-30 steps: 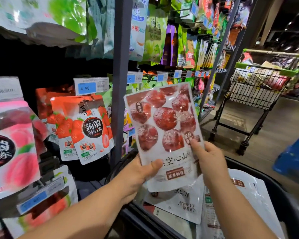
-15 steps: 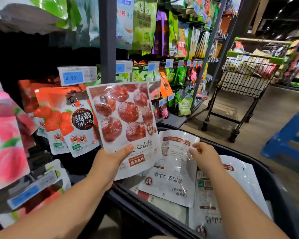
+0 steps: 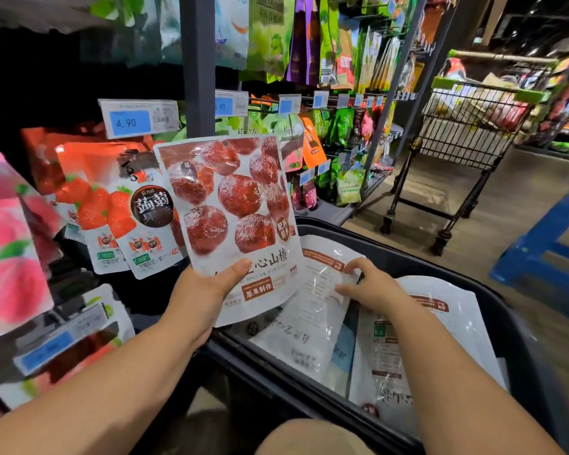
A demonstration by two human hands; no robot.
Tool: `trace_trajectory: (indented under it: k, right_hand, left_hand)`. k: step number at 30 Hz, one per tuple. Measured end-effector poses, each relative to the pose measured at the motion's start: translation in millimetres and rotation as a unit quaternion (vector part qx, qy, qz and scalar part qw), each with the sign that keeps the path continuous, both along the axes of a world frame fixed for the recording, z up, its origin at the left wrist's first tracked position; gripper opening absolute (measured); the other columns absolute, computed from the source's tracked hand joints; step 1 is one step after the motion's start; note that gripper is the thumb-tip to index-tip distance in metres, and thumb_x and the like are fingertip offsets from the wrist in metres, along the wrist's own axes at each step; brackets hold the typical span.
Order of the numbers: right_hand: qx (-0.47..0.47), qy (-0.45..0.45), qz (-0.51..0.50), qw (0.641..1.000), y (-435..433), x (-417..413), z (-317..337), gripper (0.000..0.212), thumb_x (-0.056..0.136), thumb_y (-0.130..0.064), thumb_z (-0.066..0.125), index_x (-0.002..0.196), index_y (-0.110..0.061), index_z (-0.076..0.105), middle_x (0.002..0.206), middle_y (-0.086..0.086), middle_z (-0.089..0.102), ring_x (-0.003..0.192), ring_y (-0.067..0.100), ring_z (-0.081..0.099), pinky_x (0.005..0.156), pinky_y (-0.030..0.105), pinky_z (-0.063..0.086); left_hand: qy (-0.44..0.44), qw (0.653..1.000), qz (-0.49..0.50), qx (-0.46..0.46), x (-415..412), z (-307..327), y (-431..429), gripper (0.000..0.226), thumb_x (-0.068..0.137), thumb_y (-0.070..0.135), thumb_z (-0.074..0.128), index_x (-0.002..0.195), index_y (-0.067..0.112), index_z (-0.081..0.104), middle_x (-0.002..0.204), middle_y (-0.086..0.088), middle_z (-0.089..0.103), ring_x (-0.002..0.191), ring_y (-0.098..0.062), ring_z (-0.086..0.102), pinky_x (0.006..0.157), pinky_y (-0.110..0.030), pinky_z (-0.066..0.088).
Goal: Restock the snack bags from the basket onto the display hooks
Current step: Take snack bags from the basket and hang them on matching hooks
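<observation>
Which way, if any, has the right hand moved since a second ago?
Yes. The right hand let go of the raised bag and dropped into the basket, onto another bag.

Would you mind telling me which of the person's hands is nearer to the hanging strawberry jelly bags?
Left. The left hand, holding the hawthorn bag, is just below and right of the strawberry jelly bags; the right hand is farther right, over the basket.
</observation>
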State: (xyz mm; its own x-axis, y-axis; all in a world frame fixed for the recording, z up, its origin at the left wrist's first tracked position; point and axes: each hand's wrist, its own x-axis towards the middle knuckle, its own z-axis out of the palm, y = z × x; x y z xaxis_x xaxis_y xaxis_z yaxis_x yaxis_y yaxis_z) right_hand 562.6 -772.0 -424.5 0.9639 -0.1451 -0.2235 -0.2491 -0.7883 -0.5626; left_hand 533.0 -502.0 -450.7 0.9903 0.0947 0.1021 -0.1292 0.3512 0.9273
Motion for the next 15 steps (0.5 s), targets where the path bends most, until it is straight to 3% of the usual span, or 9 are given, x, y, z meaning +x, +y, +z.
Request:
trace_trajectory:
  k: [3, 8, 11, 15]
  right_hand:
    - [0.134, 0.008, 0.049, 0.990, -1, -4, 3, 0.024, 0.088, -0.022, 0.073, 0.109, -0.027, 0.061, 0.110, 0.005, 0.066, 0.085, 0.016, 0.069, 0.064, 0.021, 0.057]
    - [0.130, 0.005, 0.129, 0.983, -2, -6, 6, 0.037, 0.080, -0.010, 0.080, 0.107, -0.032, 0.066, 0.108, -0.002, 0.069, 0.089, 0.012, 0.071, 0.083, 0.025, 0.058]
    - [0.144, 0.012, 0.166, 0.975, 0, -8, 11, 0.046, 0.080, 0.001, 0.077, 0.112, -0.030, 0.063, 0.096, -0.005, 0.070, 0.084, 0.006, 0.072, 0.077, 0.020, 0.055]
    - [0.068, -0.041, 0.179, 0.981, 3, -5, 12, 0.038, 0.078, -0.004, 0.081, 0.098, -0.034, 0.070, 0.085, -0.005, 0.070, 0.081, 0.009, 0.069, 0.085, 0.029, 0.058]
  left_hand:
    - [0.000, 1.000, 0.000, 0.008, 0, 0, 0, 0.043, 0.067, 0.021, 0.080, 0.109, 0.023, 0.074, 0.119, -0.005, 0.072, 0.109, -0.027, 0.068, 0.104, -0.055, 0.045]
    - [-0.012, 0.998, 0.001, 0.056, -3, 4, -2, 0.038, 0.064, 0.025, 0.081, 0.096, 0.046, 0.076, 0.112, 0.004, 0.074, 0.105, -0.019, 0.070, 0.103, -0.050, 0.047]
    - [-0.013, 0.998, 0.009, 0.064, -3, 5, -3, 0.039, 0.061, 0.027, 0.083, 0.095, 0.045, 0.076, 0.111, 0.005, 0.074, 0.105, -0.019, 0.070, 0.103, -0.050, 0.048]
    - [-0.009, 0.998, 0.017, 0.059, -4, 5, -4, 0.038, 0.063, 0.023, 0.081, 0.094, 0.043, 0.076, 0.111, 0.004, 0.074, 0.104, -0.020, 0.070, 0.102, -0.050, 0.049]
